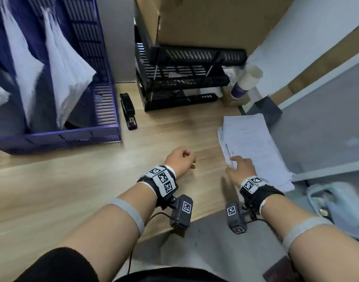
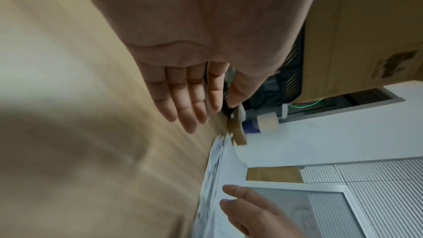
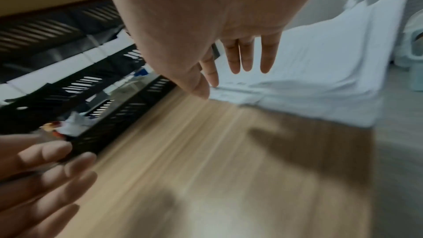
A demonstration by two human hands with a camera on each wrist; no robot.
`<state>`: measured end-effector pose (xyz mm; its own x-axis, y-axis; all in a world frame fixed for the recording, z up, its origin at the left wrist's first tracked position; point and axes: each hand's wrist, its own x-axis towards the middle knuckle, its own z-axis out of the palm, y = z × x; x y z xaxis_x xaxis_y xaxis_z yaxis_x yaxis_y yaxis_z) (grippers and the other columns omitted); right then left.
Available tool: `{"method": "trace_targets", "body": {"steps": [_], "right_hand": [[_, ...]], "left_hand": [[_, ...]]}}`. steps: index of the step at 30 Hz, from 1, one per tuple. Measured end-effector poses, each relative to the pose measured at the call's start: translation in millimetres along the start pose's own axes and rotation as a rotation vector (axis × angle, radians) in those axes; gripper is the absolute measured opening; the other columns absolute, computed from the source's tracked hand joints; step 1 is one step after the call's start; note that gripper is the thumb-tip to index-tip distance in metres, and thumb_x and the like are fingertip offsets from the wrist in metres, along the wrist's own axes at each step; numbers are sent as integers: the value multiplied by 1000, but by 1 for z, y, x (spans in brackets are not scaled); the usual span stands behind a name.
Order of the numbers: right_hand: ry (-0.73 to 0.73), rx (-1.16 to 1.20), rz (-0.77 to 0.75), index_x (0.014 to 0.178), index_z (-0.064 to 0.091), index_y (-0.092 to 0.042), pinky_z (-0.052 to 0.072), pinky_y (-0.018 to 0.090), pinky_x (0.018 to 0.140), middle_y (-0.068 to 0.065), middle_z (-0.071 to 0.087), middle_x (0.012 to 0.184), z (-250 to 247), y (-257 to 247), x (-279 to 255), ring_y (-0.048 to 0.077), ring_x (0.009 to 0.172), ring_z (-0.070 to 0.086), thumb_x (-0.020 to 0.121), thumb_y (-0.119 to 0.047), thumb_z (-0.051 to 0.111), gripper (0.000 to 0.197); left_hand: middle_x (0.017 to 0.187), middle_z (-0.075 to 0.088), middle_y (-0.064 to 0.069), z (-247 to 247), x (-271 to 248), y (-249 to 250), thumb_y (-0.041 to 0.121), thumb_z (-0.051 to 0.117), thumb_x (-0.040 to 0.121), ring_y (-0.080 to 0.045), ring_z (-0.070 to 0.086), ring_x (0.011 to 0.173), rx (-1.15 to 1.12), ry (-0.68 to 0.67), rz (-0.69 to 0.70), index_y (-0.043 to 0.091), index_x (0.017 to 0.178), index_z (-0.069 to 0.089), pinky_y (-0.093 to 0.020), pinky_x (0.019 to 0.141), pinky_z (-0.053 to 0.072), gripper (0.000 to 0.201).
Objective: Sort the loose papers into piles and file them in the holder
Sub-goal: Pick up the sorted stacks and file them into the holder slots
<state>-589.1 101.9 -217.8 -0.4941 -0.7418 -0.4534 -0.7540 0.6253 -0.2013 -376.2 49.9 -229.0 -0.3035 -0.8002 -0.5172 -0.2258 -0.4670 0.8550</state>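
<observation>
A pile of loose white papers (image 1: 252,147) lies at the right side of the wooden desk (image 1: 93,190). My right hand (image 1: 238,163) hovers over the pile's near left edge with straight fingers (image 3: 246,61) and holds nothing; the papers (image 3: 320,71) lie just beyond them. Whether it touches the papers I cannot tell. My left hand (image 1: 182,157) is over bare desk to the left of the pile, empty, with its fingers (image 2: 183,104) straight in the left wrist view. The blue file holder (image 1: 58,137) stands at the far left with white sheets (image 1: 68,78) upright in its slots.
A black stack of letter trays (image 1: 180,78) stands at the back centre under a cardboard box (image 1: 205,19). A black stapler (image 1: 128,111) lies between the holder and the trays. Paper cups (image 1: 245,82) lean at the back right. A pale blue bag (image 1: 337,204) sits off the desk's right edge.
</observation>
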Motion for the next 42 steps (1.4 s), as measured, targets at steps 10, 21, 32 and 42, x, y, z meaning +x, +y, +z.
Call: {"method": "trace_targets", "body": {"steps": [10,21,32,42], "right_hand": [[-268,-348,-335,154,12,-33,21,46,118,5,7,164,22,63,11,32,148,9,84,-51,47,81],[79,174,116,138,42,-15,45,47,103,15,46,139,-5,88,61,37,126,47,77,-32,61,66],[-112,451,45,116,62,-12,46,23,64,1,67,109,1,78,60,20,90,63,86,-22,60,31],[-168,938,-3,123,43,-21,53,40,91,2,64,115,2,13,39,21,102,65,78,-10,70,54]], "left_hand": [[103,66,-3,97,24,-35,15,62,85,-23,65,90,-64,201,-48,18,112,55,-35,84,55,28],[123,65,-4,96,37,-14,16,62,88,-24,61,111,245,246,-37,10,131,50,-25,85,44,45],[118,64,-3,85,57,-18,31,72,78,-26,62,105,226,155,-205,8,126,49,-34,88,52,57],[122,68,0,7,-2,2,2,56,91,-21,64,112,-3,153,95,21,129,53,-44,102,49,43]]}}
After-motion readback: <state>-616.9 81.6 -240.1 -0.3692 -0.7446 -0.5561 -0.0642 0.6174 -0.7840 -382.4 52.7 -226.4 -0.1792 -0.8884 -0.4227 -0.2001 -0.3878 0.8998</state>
